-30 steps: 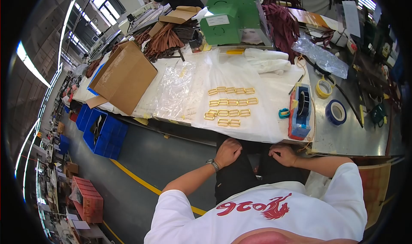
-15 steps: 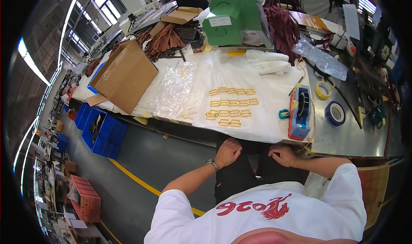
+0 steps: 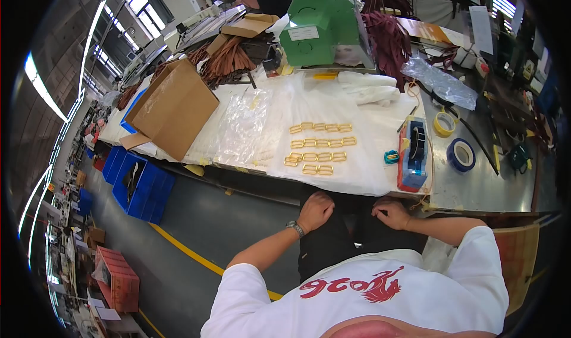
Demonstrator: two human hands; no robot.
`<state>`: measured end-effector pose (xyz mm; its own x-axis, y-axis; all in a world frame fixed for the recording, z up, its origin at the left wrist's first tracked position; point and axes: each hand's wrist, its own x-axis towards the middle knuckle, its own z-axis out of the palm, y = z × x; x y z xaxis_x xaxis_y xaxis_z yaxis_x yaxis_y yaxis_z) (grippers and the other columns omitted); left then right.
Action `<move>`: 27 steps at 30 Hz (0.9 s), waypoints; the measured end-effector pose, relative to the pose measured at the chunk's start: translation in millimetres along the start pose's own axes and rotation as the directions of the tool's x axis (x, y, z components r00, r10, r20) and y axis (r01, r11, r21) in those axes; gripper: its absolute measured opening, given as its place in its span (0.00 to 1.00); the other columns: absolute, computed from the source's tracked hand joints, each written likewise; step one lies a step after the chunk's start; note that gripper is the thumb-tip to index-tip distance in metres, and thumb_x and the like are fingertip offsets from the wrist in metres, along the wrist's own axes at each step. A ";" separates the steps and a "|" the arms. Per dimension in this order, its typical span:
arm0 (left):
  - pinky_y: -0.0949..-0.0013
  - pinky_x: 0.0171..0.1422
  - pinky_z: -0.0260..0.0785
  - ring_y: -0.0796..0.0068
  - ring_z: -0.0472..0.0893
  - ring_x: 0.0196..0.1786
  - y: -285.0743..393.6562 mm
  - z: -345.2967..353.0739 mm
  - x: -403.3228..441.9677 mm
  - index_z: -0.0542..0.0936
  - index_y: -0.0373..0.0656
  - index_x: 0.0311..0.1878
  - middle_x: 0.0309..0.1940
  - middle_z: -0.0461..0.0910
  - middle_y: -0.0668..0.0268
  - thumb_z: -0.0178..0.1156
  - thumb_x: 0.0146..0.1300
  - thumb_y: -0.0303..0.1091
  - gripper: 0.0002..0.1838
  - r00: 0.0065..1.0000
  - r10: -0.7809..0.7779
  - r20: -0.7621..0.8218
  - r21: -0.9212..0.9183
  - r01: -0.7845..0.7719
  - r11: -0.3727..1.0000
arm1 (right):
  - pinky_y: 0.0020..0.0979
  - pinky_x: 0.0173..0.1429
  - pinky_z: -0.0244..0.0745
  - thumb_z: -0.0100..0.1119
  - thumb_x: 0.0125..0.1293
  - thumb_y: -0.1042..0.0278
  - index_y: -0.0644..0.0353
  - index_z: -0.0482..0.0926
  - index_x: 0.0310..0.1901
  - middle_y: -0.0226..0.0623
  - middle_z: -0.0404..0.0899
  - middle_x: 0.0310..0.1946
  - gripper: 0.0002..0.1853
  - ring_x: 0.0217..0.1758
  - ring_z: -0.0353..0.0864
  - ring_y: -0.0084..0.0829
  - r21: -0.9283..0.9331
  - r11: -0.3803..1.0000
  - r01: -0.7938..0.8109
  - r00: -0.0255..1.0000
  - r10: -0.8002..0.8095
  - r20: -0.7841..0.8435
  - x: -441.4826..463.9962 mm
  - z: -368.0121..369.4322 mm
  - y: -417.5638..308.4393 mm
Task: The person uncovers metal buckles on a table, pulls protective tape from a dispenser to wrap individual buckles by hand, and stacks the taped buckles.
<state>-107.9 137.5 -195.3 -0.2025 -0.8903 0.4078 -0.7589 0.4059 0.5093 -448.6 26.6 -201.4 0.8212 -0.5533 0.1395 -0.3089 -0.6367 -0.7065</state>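
My left hand, with a watch on its wrist, rests on my left thigh with the fingers curled in. On the other thigh lies my right hand, its fingers folded too. Nothing shows in either hand. Beyond them, on the white-covered table, gold rectangular buckles lie in several rough rows. To their right stands a red and blue tape dispenser with a small teal item beside it.
An open cardboard box and clear plastic are on the left. Behind stand a green machine and brown strip bundles. Yellow tape and blue tape lie right. Blue bins sit below; people work at the back.
The view has shifted slightly, and more of a person at the back shows. My hands stay on my thighs; the buckles keep their places.
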 end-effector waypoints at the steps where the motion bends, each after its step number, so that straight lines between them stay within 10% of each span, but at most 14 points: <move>1: 0.48 0.75 0.74 0.49 0.86 0.52 -1.0 0.5 -0.5 0.85 0.38 0.37 0.40 0.88 0.54 0.64 0.71 0.32 0.08 1.000 -0.005 0.002 -0.008 0.005 1.000 | 0.44 0.67 0.81 0.65 0.70 0.67 0.55 0.89 0.41 0.39 0.90 0.47 0.05 0.58 0.88 0.45 0.000 1.000 -0.001 1.000 0.001 0.000 -0.2 0.8 1.5; 27: 0.51 0.70 0.76 0.53 0.87 0.53 -0.9 -2.4 -0.4 0.86 0.40 0.39 0.42 0.89 0.58 0.63 0.73 0.31 0.07 1.000 -0.011 0.008 -0.003 0.011 1.000 | 0.43 0.66 0.82 0.65 0.71 0.68 0.56 0.90 0.42 0.42 0.91 0.47 0.06 0.58 0.90 0.45 0.028 0.999 -0.035 0.999 0.036 -0.034 -1.7 2.7 2.9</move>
<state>-105.6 138.0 -194.0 -0.1991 -0.8966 0.3957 -0.7591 0.3965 0.5164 -449.6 27.1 -205.5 0.7930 -0.5935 0.1376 -0.3238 -0.6019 -0.7300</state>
